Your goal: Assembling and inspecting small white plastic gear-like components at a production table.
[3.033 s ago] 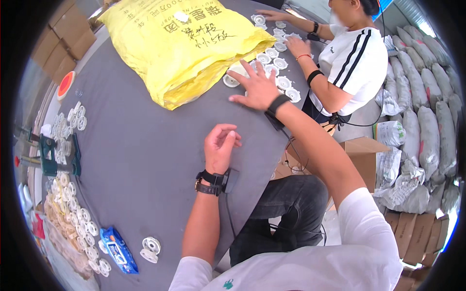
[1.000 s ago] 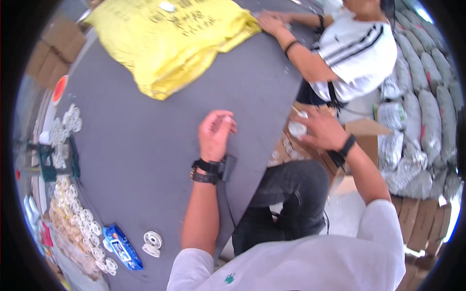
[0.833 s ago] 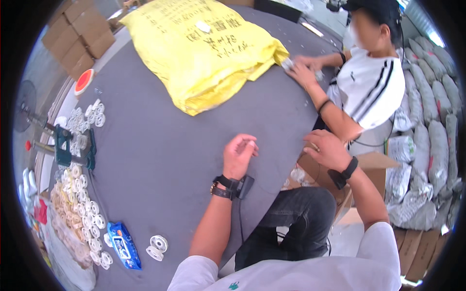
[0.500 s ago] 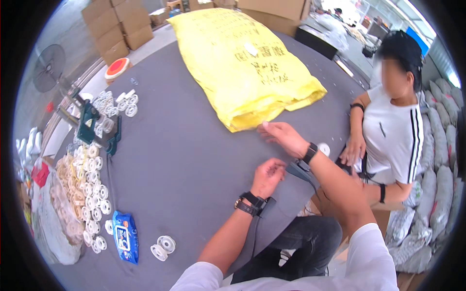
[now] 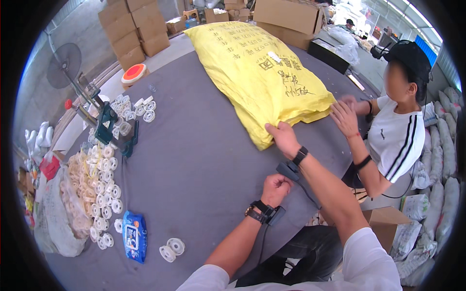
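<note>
A large, full yellow woven sack [image 5: 262, 72] with dark markings lies across the far part of the table. Its near end is pinched at the edge by my right hand [image 5: 285, 140], thumb and fingers closed on the fabric. My left hand [image 5: 276, 189] rests above the table nearer to me, apart from the sack. Its fingers are curled in, with nothing visible in them. A co-worker's hands [image 5: 345, 116] are at the sack's near right corner; whether they grip it is hard to tell.
On the grey-covered table [image 5: 194, 184], many white plastic spools [image 5: 104, 194] are heaped at left beside a green clamped tool [image 5: 108, 126]. A blue wipes packet [image 5: 134, 237] and two loose spools [image 5: 172, 249] lie near. The co-worker [image 5: 395, 126] sits at right; cartons [image 5: 286, 19] stand behind.
My right hand has gone from beside the sack's opening to gripping its edge. The co-worker's hands have risen from the lap to the sack's corner. My view has shifted slightly.
</note>
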The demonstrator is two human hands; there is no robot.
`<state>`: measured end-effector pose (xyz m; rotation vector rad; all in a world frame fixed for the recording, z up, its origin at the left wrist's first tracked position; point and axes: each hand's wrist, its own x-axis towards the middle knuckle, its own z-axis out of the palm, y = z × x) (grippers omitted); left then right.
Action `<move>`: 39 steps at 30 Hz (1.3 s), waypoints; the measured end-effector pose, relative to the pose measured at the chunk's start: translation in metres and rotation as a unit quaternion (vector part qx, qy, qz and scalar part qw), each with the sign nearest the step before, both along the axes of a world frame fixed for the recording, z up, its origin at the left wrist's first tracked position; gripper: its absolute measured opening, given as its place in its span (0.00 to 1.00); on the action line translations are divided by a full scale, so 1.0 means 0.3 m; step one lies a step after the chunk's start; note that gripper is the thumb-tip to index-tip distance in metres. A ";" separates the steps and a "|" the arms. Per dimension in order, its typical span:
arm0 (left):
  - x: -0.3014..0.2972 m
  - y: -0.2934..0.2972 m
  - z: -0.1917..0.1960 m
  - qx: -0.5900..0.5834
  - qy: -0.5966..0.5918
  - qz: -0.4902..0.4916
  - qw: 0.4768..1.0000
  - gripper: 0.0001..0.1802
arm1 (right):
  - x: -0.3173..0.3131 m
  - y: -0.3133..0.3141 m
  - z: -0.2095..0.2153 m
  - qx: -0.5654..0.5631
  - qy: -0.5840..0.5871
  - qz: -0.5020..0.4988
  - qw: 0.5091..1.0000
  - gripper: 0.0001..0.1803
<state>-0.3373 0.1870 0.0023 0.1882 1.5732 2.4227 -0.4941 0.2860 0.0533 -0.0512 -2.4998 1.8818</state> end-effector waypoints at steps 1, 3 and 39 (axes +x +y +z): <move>-0.003 -0.006 -0.006 -0.027 0.043 -0.009 0.999 0.12 | 0.004 0.038 -0.017 0.003 0.016 -0.009 1.000 0.23; -0.008 -0.004 -0.002 -0.050 0.087 -0.020 0.995 0.11 | 0.019 0.163 -0.061 -0.023 0.039 0.001 0.999 0.21; -0.523 -0.596 0.511 -0.264 0.127 0.286 0.912 0.17 | 0.519 0.291 -0.130 0.088 0.100 -0.039 0.990 0.29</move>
